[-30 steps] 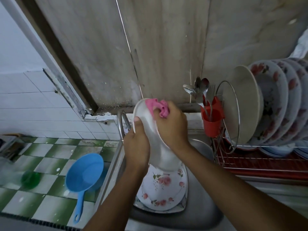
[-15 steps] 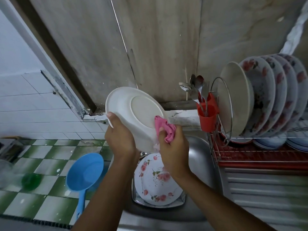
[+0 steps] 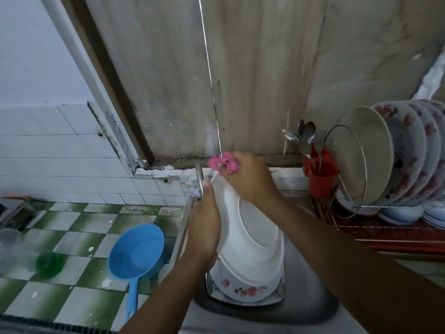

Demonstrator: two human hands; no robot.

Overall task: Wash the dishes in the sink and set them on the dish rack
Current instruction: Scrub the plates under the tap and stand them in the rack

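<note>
A stained beige wall [image 3: 265, 68] stands behind a steel sink [image 3: 305, 300], with white tiles [image 3: 60, 153] to the left and a green-and-white chequered floor [image 3: 79, 237] below. A thin pale line runs down the wall to the hands; whether it is water or a seam is hard to tell.

Over the sink the left hand [image 3: 204, 227] grips a white plate [image 3: 252, 237] by its left rim. The thumb is on the near side and the fingers are hidden behind. The plate stands nearly on edge, plain white, with a raised ring showing. The right hand [image 3: 250, 179] is curled round a pink cloth [image 3: 222, 162] at the plate's top rim.

Below, in the sink, lies a flowered plate [image 3: 240, 290], mostly covered by the white one. It rests on something square of which only the corners show.

On the right the dish rack [image 3: 385, 230], cut off by the picture's edge, holds a row of plates [image 3: 399, 150] on edge, with blurred stacked bowls [image 3: 399, 214] beneath. A red cup [image 3: 321, 174] at its left end holds spoons [image 3: 309, 130] and a fork [image 3: 320, 137].

On the floor lie a blue scoop [image 3: 136, 251] and a blurred green thing [image 3: 49, 261].
</note>
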